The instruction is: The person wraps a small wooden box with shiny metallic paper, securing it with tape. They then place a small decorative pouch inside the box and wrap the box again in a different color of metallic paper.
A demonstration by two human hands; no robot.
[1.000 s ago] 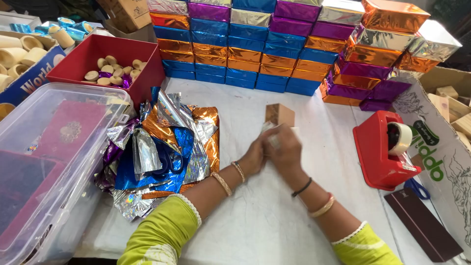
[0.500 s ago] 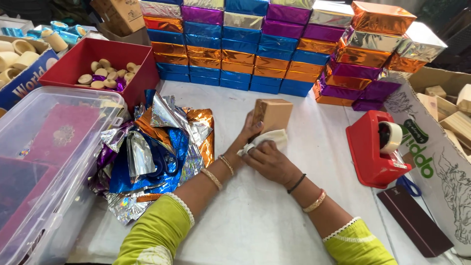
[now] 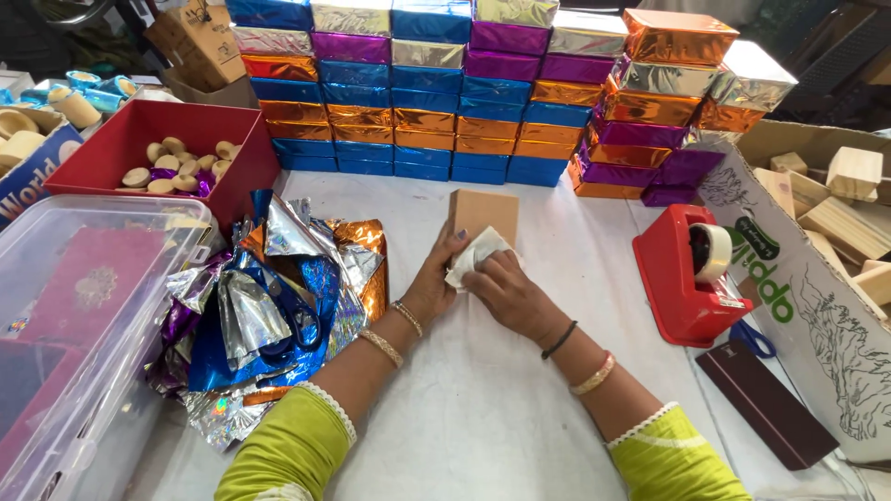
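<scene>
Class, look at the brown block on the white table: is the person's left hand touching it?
Touching. The head view shows the left hand with its fingers pressed against the left side of the brown block, no gap between them.

Your two hands come out of short lime-green sleeves, each edged with a narrow white scalloped trim. On your left hand [image 3: 434,283] side you wear two thin gold bangles at the wrist. On your right hand [image 3: 506,297] side there is a thin black thread band, and farther up the forearm one gold-and-pink bangle.
</scene>
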